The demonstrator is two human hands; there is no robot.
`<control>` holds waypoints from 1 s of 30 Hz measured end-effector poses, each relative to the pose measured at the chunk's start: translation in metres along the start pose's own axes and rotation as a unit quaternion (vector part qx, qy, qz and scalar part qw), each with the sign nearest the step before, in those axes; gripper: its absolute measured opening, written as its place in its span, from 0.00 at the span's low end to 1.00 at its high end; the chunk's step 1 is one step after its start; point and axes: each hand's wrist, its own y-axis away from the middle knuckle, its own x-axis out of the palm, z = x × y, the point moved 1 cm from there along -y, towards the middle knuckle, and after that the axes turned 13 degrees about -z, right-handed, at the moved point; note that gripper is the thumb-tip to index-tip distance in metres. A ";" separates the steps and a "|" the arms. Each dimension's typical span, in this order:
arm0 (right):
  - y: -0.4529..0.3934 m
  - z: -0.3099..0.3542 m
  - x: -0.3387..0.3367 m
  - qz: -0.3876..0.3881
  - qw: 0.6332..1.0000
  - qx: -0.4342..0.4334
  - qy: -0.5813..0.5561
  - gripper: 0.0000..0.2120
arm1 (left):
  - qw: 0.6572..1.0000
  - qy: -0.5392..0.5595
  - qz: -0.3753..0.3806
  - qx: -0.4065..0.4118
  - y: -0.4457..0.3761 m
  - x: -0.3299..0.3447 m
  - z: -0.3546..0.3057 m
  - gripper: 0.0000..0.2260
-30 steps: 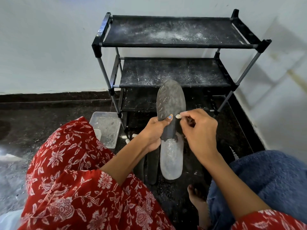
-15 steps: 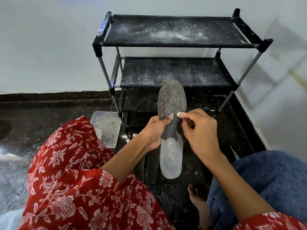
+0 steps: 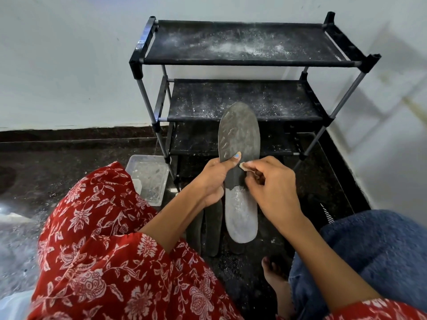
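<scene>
A long grey shoe insole is held upright in front of me, dusted with white powder, with a dark band across its middle. My left hand grips its left edge, thumb lying across the front face. My right hand pinches a small pale lump against the insole's middle, just right of the left thumb. The lower half of the insole hangs below both hands.
A black three-tier shoe rack dusted with white powder stands against the wall behind the insole. A clear plastic tub sits on the dark floor to the left. Other dark insoles lie under my hands. My knees and a bare foot fill the foreground.
The right hand with the pale lump has shifted slightly left and down along the insole's middle. The left hand and insole stay almost where they were.
</scene>
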 end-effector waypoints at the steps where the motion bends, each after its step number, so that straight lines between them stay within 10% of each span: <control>1: -0.001 0.000 0.000 -0.005 1.000 -0.007 0.004 0.11 | 1.000 0.001 0.011 0.000 0.000 0.000 0.000 0.09; 13: 0.006 -0.001 -0.005 0.117 0.993 -0.001 0.034 0.04 | 0.999 0.024 0.005 -0.027 0.002 -0.001 0.004 0.16; 18: -0.002 0.000 -0.010 0.021 0.999 -0.029 0.008 0.08 | 0.999 0.026 0.018 -0.022 0.001 -0.001 0.002 0.13; 30: 0.008 -0.002 -0.005 0.063 0.996 0.061 -0.005 0.04 | 0.998 0.057 -0.003 -0.015 0.001 -0.004 -0.003 0.18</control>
